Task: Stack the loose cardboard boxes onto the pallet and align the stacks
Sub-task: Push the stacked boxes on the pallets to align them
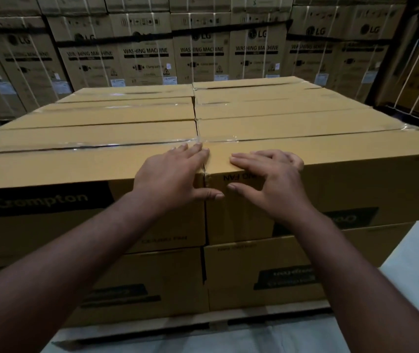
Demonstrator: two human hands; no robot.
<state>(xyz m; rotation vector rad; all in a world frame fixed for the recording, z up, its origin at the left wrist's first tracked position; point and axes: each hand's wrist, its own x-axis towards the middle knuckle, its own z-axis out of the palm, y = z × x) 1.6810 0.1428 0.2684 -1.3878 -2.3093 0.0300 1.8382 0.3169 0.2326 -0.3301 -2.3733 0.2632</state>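
Grip: where the two front top boxes meet, both hands lie flat, holding nothing; the left hand (175,174) rests on the corner of the left front box (76,169), fingers straight over its top, thumb down the front face across the seam.
Right hand: the right hand (269,174) rests the same way on the right front box (343,164), fingers flat on top, thumb on the front face; neither hand clamps anything, both look to be pressing or squaring the corners.
Seam: the two front boxes touch, their top edges near level, a thin dark gap showing down the front.
Boxes: the top layer shows six, in two columns of three; all taped, lying close together.
Layers: two show on the front face, a lower box (267,276) under each front box; whether more lie below I cannot tell.
Pallet: its front edge (228,321) shows beneath the stack, on the pale floor (407,263).
Progress: judged late; no loose box is in view, so what seems left is the final aligning of the front pair.
Behind: a wall of washing machine cartons (203,52), well apart from the stack.
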